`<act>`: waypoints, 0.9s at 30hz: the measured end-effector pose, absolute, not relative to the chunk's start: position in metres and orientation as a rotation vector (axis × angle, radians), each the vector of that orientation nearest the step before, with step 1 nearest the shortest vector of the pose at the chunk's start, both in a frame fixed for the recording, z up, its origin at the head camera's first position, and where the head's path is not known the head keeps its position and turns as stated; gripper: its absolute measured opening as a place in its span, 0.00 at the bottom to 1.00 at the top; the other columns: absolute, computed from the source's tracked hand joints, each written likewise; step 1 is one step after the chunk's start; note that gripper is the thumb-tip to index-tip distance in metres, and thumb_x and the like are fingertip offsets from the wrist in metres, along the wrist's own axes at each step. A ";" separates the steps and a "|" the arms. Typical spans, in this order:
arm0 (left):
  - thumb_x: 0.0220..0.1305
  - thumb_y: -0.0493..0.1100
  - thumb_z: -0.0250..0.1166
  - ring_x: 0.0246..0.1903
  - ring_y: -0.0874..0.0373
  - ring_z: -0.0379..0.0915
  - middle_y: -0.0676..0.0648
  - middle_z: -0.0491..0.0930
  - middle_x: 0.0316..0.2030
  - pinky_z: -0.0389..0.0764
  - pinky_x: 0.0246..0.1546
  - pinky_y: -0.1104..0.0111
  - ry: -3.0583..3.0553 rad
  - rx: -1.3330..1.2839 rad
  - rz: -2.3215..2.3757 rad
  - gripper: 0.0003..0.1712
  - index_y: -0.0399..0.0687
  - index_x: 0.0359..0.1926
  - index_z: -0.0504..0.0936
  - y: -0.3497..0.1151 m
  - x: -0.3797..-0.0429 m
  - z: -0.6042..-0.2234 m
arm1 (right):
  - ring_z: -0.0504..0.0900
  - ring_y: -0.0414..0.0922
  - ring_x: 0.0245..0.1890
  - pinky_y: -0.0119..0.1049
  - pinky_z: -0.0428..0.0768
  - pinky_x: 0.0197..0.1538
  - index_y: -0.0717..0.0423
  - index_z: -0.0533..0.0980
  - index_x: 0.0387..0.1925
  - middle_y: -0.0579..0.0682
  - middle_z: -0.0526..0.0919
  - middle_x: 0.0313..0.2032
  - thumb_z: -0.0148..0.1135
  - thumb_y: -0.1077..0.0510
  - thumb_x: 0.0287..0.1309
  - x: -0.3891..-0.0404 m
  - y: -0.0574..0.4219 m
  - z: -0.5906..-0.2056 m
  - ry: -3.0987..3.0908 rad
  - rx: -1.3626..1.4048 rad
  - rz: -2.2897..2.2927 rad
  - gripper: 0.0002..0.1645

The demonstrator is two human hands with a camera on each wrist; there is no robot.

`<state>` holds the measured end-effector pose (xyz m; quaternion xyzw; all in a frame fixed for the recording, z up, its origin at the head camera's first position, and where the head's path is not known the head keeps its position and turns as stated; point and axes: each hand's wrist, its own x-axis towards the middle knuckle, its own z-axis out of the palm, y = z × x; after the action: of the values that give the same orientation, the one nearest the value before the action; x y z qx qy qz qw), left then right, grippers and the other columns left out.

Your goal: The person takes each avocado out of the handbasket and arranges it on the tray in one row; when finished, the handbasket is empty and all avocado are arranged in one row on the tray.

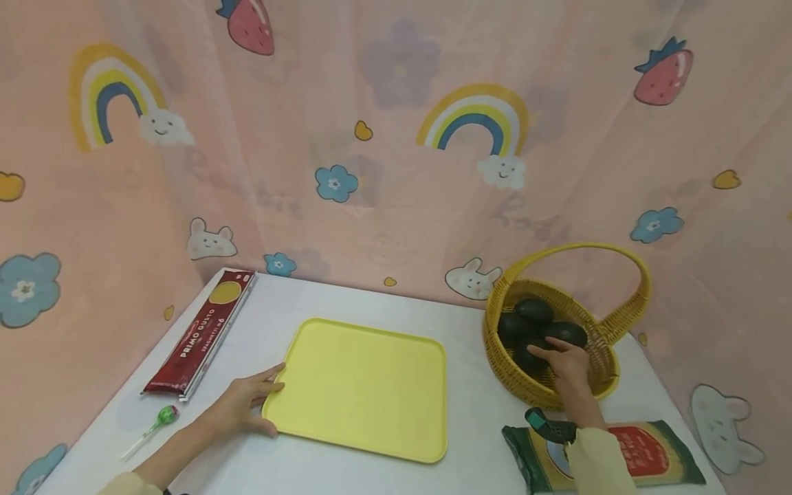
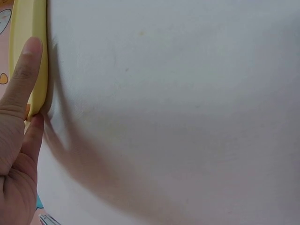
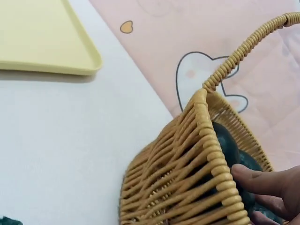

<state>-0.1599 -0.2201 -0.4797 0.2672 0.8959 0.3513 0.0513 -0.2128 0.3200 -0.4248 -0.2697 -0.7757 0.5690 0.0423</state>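
My left hand (image 1: 238,409) is at the left end of a yellow rectangular tray (image 1: 371,392), fingers and thumb spread along its rim near the front corner. In the left wrist view, extended fingers (image 2: 26,70) touch the tray's edge (image 2: 40,79). My right hand (image 1: 569,364) reaches into a woven handled basket (image 1: 522,385) of several dark avocados (image 1: 535,311). In the right wrist view, its thumb (image 3: 253,178) touches an avocado (image 3: 226,143). The other fingers are partly hidden, so I cannot tell whether they grip one.
A red spaghetti packet (image 1: 198,344) lies at the table's left, with a green lollipop (image 1: 166,415) in front of it. Under my right forearm is a green and gold packet (image 1: 650,454). A pink patterned curtain (image 1: 396,206) hangs behind the white table (image 1: 346,471).
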 end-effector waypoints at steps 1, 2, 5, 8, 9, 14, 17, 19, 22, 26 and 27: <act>0.32 0.49 0.79 0.56 0.33 0.68 0.26 0.63 0.63 0.81 0.46 0.69 2.736 0.818 1.052 0.46 0.22 0.51 0.76 -0.220 -0.160 -0.480 | 0.52 0.63 0.69 0.53 0.62 0.68 0.71 0.63 0.65 0.66 0.47 0.72 0.68 0.59 0.53 -0.213 0.321 -0.426 -2.381 -0.816 1.745 0.41; 0.32 0.49 0.79 0.56 0.33 0.68 0.26 0.63 0.63 0.81 0.46 0.69 2.740 0.814 1.045 0.47 0.22 0.51 0.76 -0.220 -0.159 -0.480 | 0.55 0.61 0.67 0.48 0.67 0.64 0.70 0.63 0.65 0.66 0.47 0.72 0.68 0.59 0.54 -0.212 0.322 -0.427 -2.403 -0.805 1.745 0.41; 0.32 0.50 0.79 0.57 0.33 0.67 0.28 0.64 0.64 0.81 0.47 0.69 2.757 0.789 1.014 0.47 0.22 0.52 0.76 -0.221 -0.159 -0.479 | 0.71 0.52 0.50 0.38 0.77 0.44 0.68 0.61 0.67 0.68 0.48 0.72 0.68 0.57 0.55 -0.211 0.329 -0.428 -2.468 -0.756 1.813 0.43; 0.32 0.51 0.79 0.58 0.33 0.67 0.29 0.64 0.64 0.81 0.47 0.67 2.778 0.781 0.992 0.47 0.23 0.52 0.76 -0.221 -0.158 -0.479 | 0.74 0.41 0.31 0.32 0.78 0.32 0.64 0.59 0.69 0.70 0.55 0.69 0.69 0.58 0.54 -0.209 0.337 -0.427 -2.466 -0.683 1.990 0.45; 0.32 0.51 0.79 0.58 0.34 0.67 0.29 0.65 0.63 0.80 0.48 0.66 2.787 0.783 0.979 0.47 0.23 0.52 0.76 -0.221 -0.159 -0.479 | 0.74 0.39 0.25 0.32 0.79 0.29 0.62 0.61 0.69 0.70 0.61 0.66 0.70 0.58 0.53 -0.209 0.340 -0.427 -2.459 -0.664 2.042 0.44; 0.33 0.52 0.79 0.58 0.34 0.67 0.29 0.65 0.63 0.79 0.49 0.63 2.805 0.808 0.954 0.47 0.24 0.52 0.77 -0.219 -0.159 -0.478 | 0.79 0.36 0.31 0.35 0.83 0.38 0.58 0.60 0.70 0.73 0.52 0.69 0.68 0.57 0.56 -0.210 0.356 -0.427 -2.576 -0.503 2.137 0.43; 0.32 0.52 0.79 0.57 0.34 0.67 0.29 0.65 0.63 0.80 0.49 0.65 2.795 0.796 0.966 0.47 0.24 0.52 0.77 -0.219 -0.159 -0.477 | 0.82 0.40 0.38 0.38 0.84 0.44 0.61 0.53 0.71 0.76 0.47 0.69 0.65 0.56 0.59 -0.211 0.365 -0.429 -2.651 -0.440 2.138 0.45; 0.33 0.52 0.79 0.58 0.35 0.67 0.30 0.65 0.64 0.80 0.48 0.65 2.788 0.776 0.973 0.47 0.24 0.52 0.77 -0.220 -0.160 -0.477 | 0.83 0.42 0.39 0.39 0.84 0.45 0.62 0.50 0.72 0.75 0.48 0.69 0.65 0.55 0.60 -0.213 0.369 -0.430 -2.683 -0.420 2.133 0.47; 0.33 0.52 0.79 0.58 0.35 0.68 0.30 0.64 0.64 0.80 0.48 0.67 2.777 0.761 0.984 0.47 0.24 0.52 0.76 -0.221 -0.160 -0.478 | 0.84 0.45 0.40 0.40 0.84 0.46 0.60 0.52 0.71 0.75 0.51 0.68 0.66 0.54 0.59 -0.215 0.372 -0.430 -2.701 -0.413 2.119 0.46; 0.34 0.52 0.79 0.58 0.36 0.67 0.30 0.64 0.64 0.80 0.48 0.66 2.766 0.760 0.980 0.47 0.24 0.53 0.76 -0.220 -0.161 -0.479 | 0.83 0.44 0.41 0.39 0.84 0.47 0.52 0.60 0.69 0.76 0.46 0.68 0.65 0.54 0.59 -0.215 0.376 -0.431 -2.726 -0.384 2.104 0.40; 0.34 0.51 0.79 0.58 0.35 0.67 0.30 0.64 0.64 0.80 0.48 0.66 2.762 0.763 0.982 0.47 0.24 0.53 0.76 -0.220 -0.161 -0.479 | 0.83 0.43 0.41 0.39 0.84 0.46 0.48 0.62 0.68 0.76 0.46 0.68 0.65 0.54 0.60 -0.214 0.377 -0.431 -2.736 -0.371 2.095 0.37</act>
<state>-0.1614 -0.2201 -0.4789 0.2515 0.9104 0.3237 0.0562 -0.2143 0.3768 -0.4313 -0.1055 -0.7791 0.5966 -0.1613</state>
